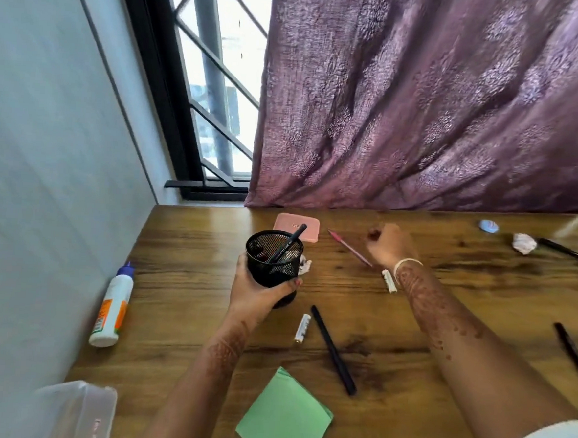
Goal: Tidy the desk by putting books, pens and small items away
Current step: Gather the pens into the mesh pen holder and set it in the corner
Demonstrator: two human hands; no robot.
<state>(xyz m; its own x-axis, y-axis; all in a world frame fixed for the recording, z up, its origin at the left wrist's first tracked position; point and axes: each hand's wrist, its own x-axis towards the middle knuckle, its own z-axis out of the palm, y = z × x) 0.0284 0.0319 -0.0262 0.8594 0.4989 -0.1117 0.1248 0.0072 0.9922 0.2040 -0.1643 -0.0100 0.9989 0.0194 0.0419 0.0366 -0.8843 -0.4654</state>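
The left hand [258, 293] grips a black mesh pen cup [272, 262] from below and behind, thumb and fingers wrapped round its lower wall, holding it just above the desk [473, 300]. A dark pen [287, 244] leans inside the cup, its tip sticking out over the rim. A small crumpled scrap [306, 265] lies just beside the cup on its right.

The right hand [390, 244] is further back on the desk, knuckles toward the camera and fingers curled under; whether it holds anything cannot be told. A pink pencil [349, 247] lies slantwise just to its left, the near end running close by the wrist. A short white cylinder [389, 281] lies near the wrist, on the camera's side.

Between the two forearms lie a second white cylinder [303, 327] and a long black pen [333, 350], with a green pad of paper [284, 413] nearer the camera. A pink flat case [297, 227] sits behind the cup, near the back edge.

The desk is brown wood with dark grain. A glue bottle [112, 305] lies along the pale wall [47, 133] at the left, and a clear plastic box [72, 409] is at the near left corner. At the far right are a blue oval item [488, 226], a white paper ball [523, 242] and two more black pens [567, 252] [575, 358]. A mauve patterned curtain [425, 108] hangs behind the desk beside a black-barred window [214, 94].
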